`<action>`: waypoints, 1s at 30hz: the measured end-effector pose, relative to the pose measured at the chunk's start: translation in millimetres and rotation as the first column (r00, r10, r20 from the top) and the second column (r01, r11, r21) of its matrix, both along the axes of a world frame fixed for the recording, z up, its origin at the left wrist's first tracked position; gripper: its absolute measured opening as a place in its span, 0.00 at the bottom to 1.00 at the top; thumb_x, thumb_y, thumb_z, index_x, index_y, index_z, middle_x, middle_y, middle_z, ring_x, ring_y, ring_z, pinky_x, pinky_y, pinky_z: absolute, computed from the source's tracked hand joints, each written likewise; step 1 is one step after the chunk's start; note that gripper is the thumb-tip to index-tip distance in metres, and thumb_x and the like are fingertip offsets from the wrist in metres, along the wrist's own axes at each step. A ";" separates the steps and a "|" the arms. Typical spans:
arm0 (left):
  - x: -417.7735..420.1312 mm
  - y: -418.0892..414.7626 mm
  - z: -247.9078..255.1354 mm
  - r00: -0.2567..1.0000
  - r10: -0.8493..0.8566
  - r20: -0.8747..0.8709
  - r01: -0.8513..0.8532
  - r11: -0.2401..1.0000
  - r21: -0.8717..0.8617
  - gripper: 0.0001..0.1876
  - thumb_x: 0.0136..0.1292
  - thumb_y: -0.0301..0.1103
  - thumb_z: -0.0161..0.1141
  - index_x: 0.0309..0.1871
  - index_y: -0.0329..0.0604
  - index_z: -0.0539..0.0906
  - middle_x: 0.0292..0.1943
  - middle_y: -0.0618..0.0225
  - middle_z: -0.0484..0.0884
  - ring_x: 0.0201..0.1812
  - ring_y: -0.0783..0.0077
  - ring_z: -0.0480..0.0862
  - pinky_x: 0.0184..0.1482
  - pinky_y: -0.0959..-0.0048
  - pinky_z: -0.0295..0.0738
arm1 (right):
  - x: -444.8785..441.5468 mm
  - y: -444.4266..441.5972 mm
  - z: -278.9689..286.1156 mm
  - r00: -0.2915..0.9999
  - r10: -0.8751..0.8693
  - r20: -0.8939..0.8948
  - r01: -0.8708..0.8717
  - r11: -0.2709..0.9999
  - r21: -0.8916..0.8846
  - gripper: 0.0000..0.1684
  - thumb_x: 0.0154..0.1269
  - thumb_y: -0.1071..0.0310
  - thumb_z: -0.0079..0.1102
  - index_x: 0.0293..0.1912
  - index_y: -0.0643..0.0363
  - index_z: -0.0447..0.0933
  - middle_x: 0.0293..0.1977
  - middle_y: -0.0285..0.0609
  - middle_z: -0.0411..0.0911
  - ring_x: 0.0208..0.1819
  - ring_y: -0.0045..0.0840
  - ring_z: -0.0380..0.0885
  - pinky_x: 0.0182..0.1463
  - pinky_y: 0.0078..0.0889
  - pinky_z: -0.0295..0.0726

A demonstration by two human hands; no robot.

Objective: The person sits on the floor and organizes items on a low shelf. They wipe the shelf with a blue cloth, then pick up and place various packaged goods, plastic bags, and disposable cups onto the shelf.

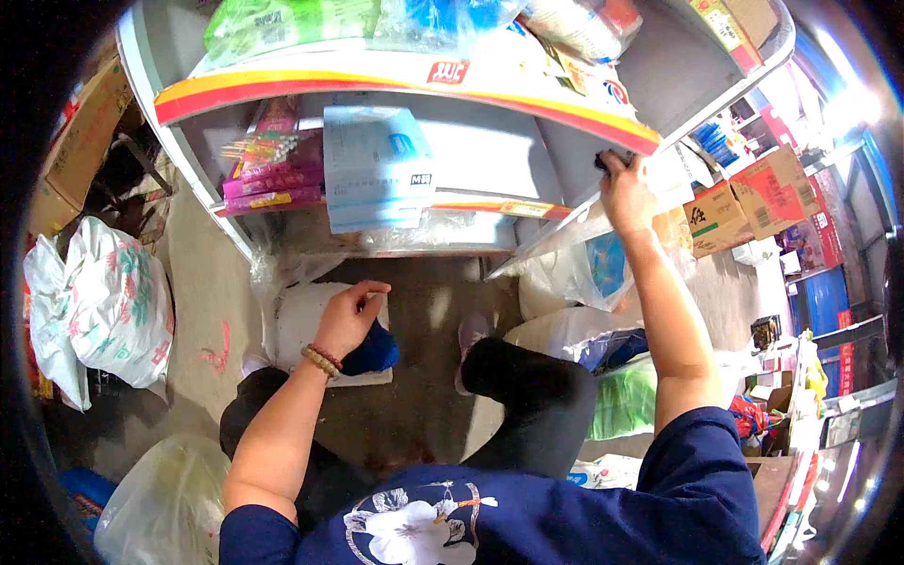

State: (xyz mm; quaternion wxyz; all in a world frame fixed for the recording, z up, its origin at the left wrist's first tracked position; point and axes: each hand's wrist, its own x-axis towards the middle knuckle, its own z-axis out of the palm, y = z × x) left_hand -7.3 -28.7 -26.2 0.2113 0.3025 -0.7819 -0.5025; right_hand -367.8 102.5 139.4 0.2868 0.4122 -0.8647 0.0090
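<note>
My right hand (628, 198) is raised to the right side panel of a metal shop shelf unit, just under its red-and-yellow front strip (395, 85). A small black object (602, 162) is pinched in its fingers; what it is cannot be made out. My left hand (351, 318), with bead bracelets at the wrist, is lower down with curled fingers. Right beside it is a blue cloth-like thing (378, 351), over a white block-shaped object (300, 318) on the floor. Whether the left fingers grip the blue thing is unclear.
On the lower shelf are a light-blue carton (374, 162) and pink packets (272, 180). Filled plastic bags (120, 304) stand at the left, and clear-wrapped goods (625, 399) lie by my right knee. Cardboard boxes (756, 198) are stacked at the right.
</note>
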 end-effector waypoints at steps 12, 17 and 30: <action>13.1 -12.2 -8.7 0.999 0.027 0.035 -0.026 0.999 -0.024 0.11 0.59 0.36 0.52 0.43 0.48 0.80 0.21 0.61 0.78 0.20 0.68 0.75 0.25 0.71 0.69 | -3.7 12.0 -71.2 0.979 -0.113 0.169 0.068 0.966 0.251 0.17 0.53 0.63 0.54 0.45 0.49 0.74 0.44 0.51 0.67 0.42 0.43 0.73 0.42 0.39 0.76; 13.4 -5.4 -1.5 0.997 -0.030 0.072 0.030 1.000 0.006 0.11 0.59 0.35 0.52 0.43 0.46 0.80 0.23 0.64 0.77 0.24 0.75 0.74 0.29 0.75 0.69 | 33.0 39.2 -42.5 0.908 -0.093 0.408 0.050 0.992 0.115 0.16 0.53 0.62 0.53 0.43 0.52 0.77 0.39 0.53 0.75 0.38 0.42 0.77 0.43 0.37 0.75; 32.7 5.1 -8.1 0.984 -0.143 0.104 0.140 0.989 0.042 0.12 0.60 0.35 0.53 0.45 0.45 0.79 0.27 0.67 0.80 0.28 0.78 0.75 0.33 0.74 0.71 | 164.1 27.1 -158.7 0.170 0.283 0.944 -0.388 0.900 -0.200 0.19 0.49 0.61 0.60 0.42 0.58 0.74 0.38 0.48 0.77 0.43 0.36 0.75 0.48 0.30 0.72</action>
